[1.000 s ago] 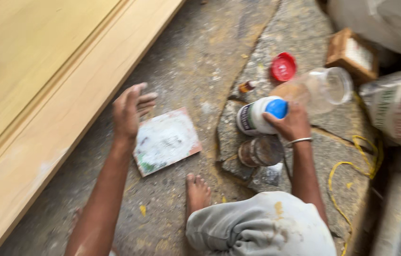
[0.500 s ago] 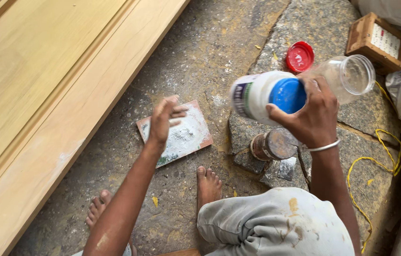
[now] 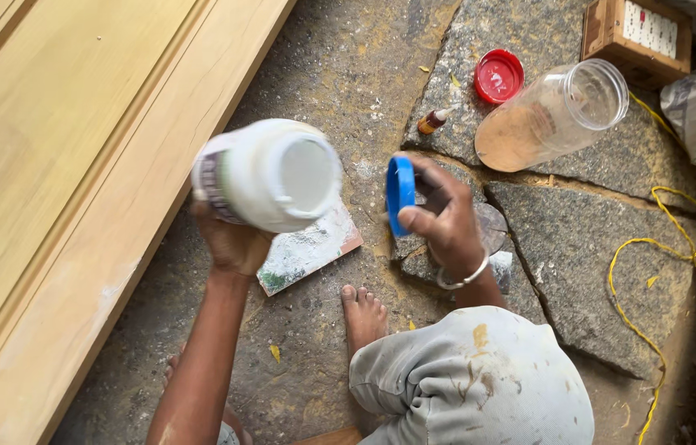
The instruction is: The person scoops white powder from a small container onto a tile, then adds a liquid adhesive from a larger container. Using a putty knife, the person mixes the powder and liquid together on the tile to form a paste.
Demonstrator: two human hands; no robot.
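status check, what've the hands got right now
Left hand grips white jar, mouth open, over smeared tile. Right hand holds blue lid, off the jar. Nothing between jar and tile.

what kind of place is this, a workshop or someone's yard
Probably an informal outdoor woodworking spot. A pale wooden door panel lies on rough stone paving dusted with sawdust, a clear jar of brown powder beside it, and the left hand holds an opened white tub.

We see the left hand (image 3: 233,243) gripping an opened white jar (image 3: 270,175), the right hand (image 3: 445,218) pinching its blue lid (image 3: 400,194) above the stone floor (image 3: 579,231).
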